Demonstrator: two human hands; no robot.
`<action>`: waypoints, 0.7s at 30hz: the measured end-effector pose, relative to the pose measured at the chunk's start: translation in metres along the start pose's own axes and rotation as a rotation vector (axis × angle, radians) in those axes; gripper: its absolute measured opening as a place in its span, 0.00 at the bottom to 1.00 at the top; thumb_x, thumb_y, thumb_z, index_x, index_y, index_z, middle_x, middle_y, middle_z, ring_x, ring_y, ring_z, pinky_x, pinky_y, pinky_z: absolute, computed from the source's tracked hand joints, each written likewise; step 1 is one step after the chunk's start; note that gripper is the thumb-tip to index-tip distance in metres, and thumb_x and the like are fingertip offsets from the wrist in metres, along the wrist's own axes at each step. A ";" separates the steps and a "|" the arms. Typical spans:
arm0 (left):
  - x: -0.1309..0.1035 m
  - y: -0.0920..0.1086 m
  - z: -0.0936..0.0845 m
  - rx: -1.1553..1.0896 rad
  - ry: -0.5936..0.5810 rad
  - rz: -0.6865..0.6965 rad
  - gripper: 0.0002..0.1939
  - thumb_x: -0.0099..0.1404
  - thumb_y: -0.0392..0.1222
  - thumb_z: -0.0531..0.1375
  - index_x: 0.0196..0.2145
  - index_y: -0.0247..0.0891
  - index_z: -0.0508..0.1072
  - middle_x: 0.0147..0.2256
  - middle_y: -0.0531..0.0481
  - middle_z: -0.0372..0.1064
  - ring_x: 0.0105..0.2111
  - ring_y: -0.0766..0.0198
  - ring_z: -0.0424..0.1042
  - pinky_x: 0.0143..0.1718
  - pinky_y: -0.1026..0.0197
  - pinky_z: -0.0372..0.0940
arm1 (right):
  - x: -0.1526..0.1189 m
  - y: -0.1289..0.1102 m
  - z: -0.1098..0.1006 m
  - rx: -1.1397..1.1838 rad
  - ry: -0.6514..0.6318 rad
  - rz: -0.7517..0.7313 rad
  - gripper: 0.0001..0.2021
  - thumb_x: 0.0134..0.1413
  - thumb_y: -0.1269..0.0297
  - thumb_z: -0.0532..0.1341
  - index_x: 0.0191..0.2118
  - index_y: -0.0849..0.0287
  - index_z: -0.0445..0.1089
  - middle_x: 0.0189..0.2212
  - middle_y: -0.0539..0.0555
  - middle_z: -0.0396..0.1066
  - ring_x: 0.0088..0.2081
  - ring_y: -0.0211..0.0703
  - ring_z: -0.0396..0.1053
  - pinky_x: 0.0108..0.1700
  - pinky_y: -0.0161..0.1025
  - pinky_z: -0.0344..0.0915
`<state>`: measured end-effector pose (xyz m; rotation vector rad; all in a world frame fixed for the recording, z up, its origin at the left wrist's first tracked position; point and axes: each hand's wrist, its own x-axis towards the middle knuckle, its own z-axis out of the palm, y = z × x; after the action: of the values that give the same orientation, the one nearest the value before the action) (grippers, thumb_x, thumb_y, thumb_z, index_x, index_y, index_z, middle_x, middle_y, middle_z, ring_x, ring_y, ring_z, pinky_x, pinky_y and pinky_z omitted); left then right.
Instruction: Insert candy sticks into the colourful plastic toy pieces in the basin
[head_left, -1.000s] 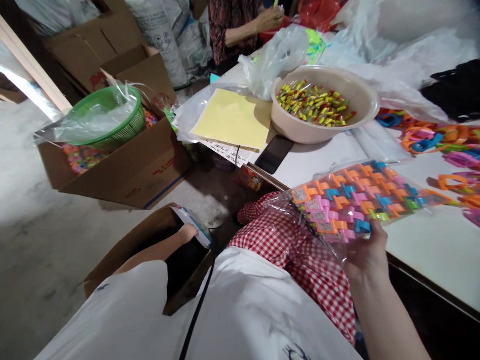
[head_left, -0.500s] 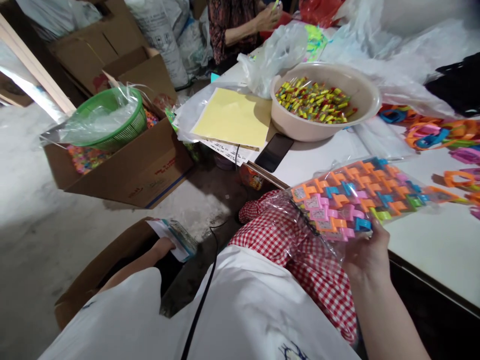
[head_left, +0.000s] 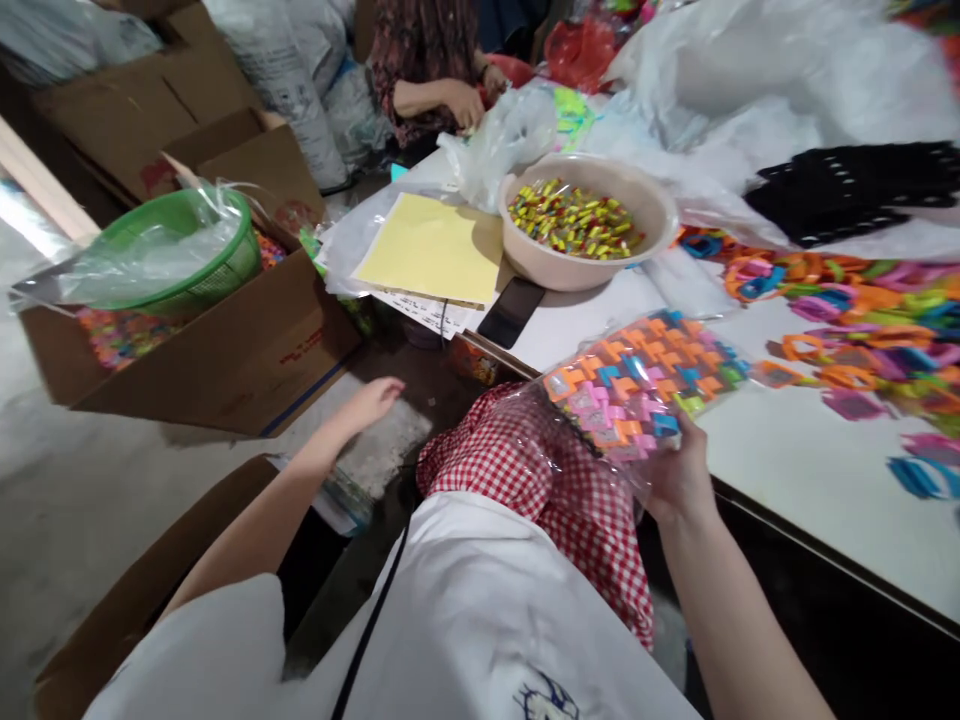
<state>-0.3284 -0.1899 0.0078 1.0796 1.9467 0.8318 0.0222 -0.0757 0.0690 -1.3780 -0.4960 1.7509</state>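
My right hand (head_left: 679, 470) grips the lower edge of a clear plastic bag (head_left: 637, 385) packed with rows of small orange, pink, blue and green plastic pieces. The bag is tilted above my lap at the table's edge. My left hand (head_left: 375, 402) is raised over the floor on the left, fingers loosely stretched, with nothing visible in it. Below its forearm, a flat white and teal packet (head_left: 341, 508) lies at the open cardboard box (head_left: 232, 520) beside me, partly covered by the arm.
On the white table (head_left: 780, 450) are a bowl (head_left: 517, 240) of small yellow pieces, yellow paper (head_left: 431, 250), a phone (head_left: 511, 312) and loose coloured bands (head_left: 855, 340). A green basket (head_left: 217, 265) rests on a carton (head_left: 247, 350) at left. A co-worker (head_left: 427, 80) sits across.
My left hand has let go of the flat packet and moved up and forward. The right hand still holds the bag. The view has shifted to the right.
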 end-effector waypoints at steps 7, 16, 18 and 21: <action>0.050 0.097 0.109 -0.435 -0.563 -0.149 0.21 0.62 0.54 0.55 0.44 0.34 0.71 0.37 0.45 0.72 0.36 0.62 0.70 0.42 0.58 0.63 | -0.001 -0.003 -0.023 -0.117 -0.031 0.090 0.25 0.45 0.43 0.57 0.45 0.55 0.68 0.35 0.52 0.72 0.34 0.43 0.69 0.33 0.38 0.67; 0.002 0.096 0.175 -1.201 -0.830 -0.359 0.39 0.59 0.71 0.42 0.51 0.39 0.67 0.40 0.42 0.73 0.41 0.52 0.72 0.43 0.45 0.64 | 0.060 -0.086 -0.090 -0.447 0.414 -0.649 0.30 0.46 0.54 0.57 0.57 0.55 0.59 0.61 0.56 0.52 0.60 0.41 0.53 0.60 0.41 0.51; -0.002 0.099 0.188 -1.240 -0.755 -0.349 0.31 0.64 0.64 0.46 0.52 0.39 0.67 0.40 0.42 0.74 0.42 0.54 0.72 0.46 0.46 0.63 | 0.088 -0.117 -0.089 -0.506 0.249 -0.634 0.23 0.47 0.55 0.58 0.51 0.55 0.65 0.56 0.54 0.61 0.59 0.42 0.56 0.60 0.43 0.51; -0.007 0.107 0.205 -1.317 -0.651 -0.344 0.24 0.66 0.56 0.50 0.51 0.38 0.68 0.41 0.43 0.74 0.42 0.57 0.73 0.47 0.50 0.63 | 0.120 -0.142 -0.078 -0.607 -0.087 -0.346 0.16 0.50 0.55 0.58 0.43 0.56 0.71 0.46 0.52 0.71 0.49 0.41 0.67 0.50 0.41 0.64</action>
<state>-0.1110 -0.1135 -0.0078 0.1319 0.6763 1.0901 0.1404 0.0872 0.0762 -1.5008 -1.3124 1.4296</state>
